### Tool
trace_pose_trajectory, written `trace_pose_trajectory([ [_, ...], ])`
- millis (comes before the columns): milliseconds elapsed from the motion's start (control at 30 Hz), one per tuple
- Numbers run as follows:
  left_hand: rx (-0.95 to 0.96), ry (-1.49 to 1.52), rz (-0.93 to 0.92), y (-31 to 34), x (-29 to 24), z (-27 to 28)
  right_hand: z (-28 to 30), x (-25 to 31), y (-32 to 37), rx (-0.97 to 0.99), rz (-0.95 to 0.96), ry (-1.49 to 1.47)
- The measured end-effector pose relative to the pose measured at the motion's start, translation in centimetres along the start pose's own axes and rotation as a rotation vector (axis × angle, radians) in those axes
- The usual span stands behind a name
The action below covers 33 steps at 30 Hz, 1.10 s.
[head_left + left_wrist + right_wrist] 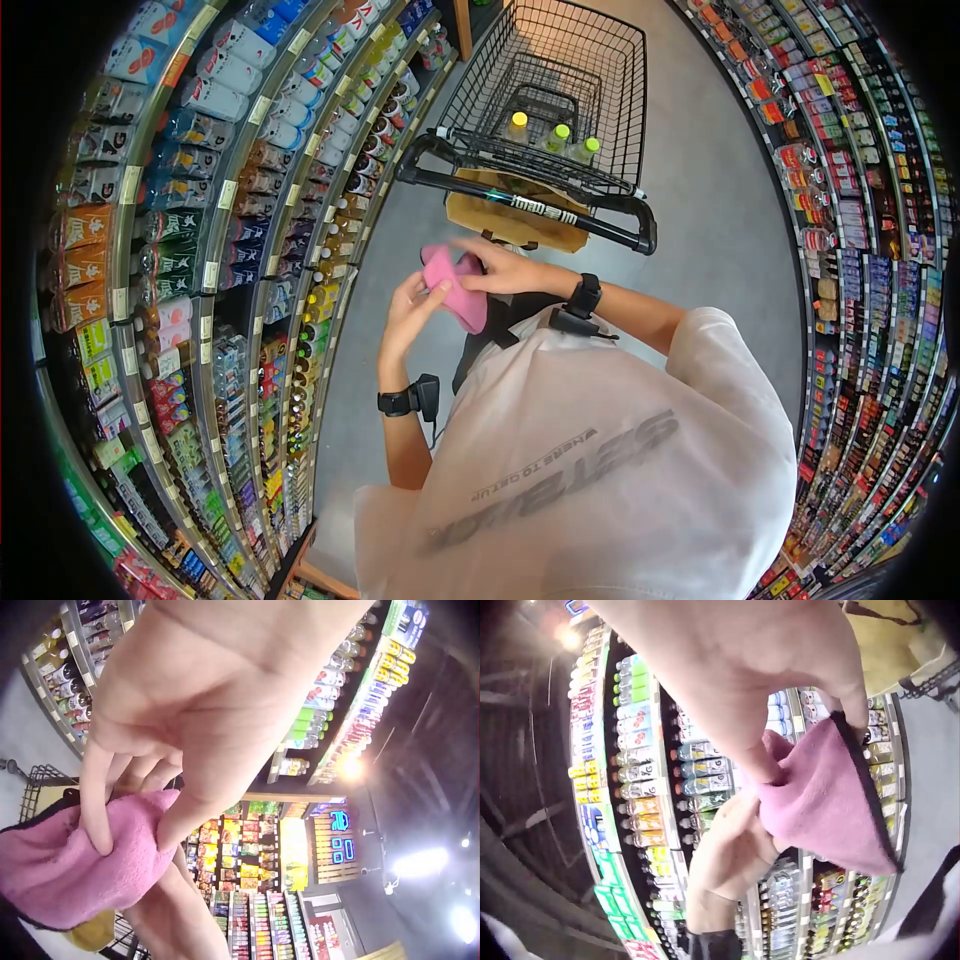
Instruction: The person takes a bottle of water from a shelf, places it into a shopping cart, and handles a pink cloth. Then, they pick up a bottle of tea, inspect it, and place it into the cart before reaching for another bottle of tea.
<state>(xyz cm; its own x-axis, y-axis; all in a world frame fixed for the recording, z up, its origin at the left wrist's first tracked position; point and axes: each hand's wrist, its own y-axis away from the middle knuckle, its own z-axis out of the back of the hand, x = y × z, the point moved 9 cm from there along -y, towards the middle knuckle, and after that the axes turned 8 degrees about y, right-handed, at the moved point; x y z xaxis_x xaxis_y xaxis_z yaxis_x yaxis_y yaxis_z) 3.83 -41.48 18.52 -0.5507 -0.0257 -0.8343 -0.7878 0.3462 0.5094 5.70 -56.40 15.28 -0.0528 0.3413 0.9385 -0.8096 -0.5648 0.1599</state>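
Cart with bottles on grey floor

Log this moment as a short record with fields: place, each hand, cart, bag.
place: store aisle, drink shelves on the person's left, more stocked shelves on their right
left: left hand pinches the pink cloth between thumb and fingers
right: right hand pinches the same cloth from above
cart: black wire cart just ahead, holding three bottles with yellow and green caps
bag: tan bag at the cart handle
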Motion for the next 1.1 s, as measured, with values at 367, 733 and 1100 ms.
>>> trace_pose_trajectory([
  [367, -0.092, -0.070, -0.069, -1.2, -3.0, 0.1, 0.8, -7.5, 1.8, -0.013, -0.453, -0.625],
  [733, -0.179, -0.103, 0.006, 0.8, -2.3, 4.0, 5.7, -3.2, 5.6, 0.285, -0.189, -0.064],
  [1100, -0.256, 0.070, -0.140, 1.9, -1.2, 6.4, 25.0, -7.2, -11.3, -0.466, 0.108, 0.691],
])
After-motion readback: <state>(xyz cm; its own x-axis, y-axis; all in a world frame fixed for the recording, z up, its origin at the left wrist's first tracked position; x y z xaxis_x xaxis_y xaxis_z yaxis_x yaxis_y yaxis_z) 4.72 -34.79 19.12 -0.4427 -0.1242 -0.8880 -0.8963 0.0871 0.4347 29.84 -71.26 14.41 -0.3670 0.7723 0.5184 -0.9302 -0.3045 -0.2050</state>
